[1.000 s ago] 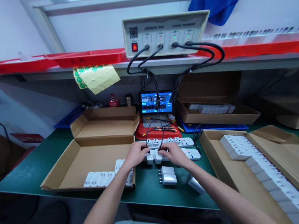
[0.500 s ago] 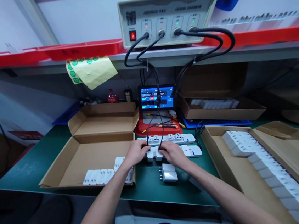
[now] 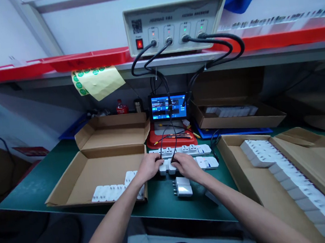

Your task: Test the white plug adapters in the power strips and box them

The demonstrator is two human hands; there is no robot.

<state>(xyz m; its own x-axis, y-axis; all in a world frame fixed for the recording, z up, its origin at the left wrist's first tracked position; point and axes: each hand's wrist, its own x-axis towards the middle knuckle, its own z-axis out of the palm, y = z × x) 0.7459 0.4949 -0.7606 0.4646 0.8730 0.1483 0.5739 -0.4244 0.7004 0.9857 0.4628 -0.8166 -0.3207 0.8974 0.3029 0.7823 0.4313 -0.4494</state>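
Observation:
My left hand (image 3: 150,166) is closed round the lower end of a thin black cable (image 3: 161,149), at a white charger (image 3: 162,170). My right hand (image 3: 187,166) pinches a second black cable (image 3: 176,142) by its end, at the neighbouring white charger (image 3: 172,169). Both chargers sit in the front white power strip (image 3: 212,163); my fingers hide the plugs, so I cannot tell how deep they are. Behind it lies another white power strip (image 3: 204,149) with several sockets. Two loose white chargers (image 3: 184,191), prongs to the left, lie in front of my right hand.
An open cardboard box (image 3: 77,173) on the left holds several chargers (image 3: 107,193). The right box (image 3: 243,175) has long rows of them. Behind the strips are a red tray (image 3: 152,138) and a lit screen (image 3: 161,108). Cables hang from a tester (image 3: 175,23) on the shelf.
The coloured fields on the screen have changed, with a red one gone. Both hands stay at the cable ends on the chargers. The whole view has shifted slightly.

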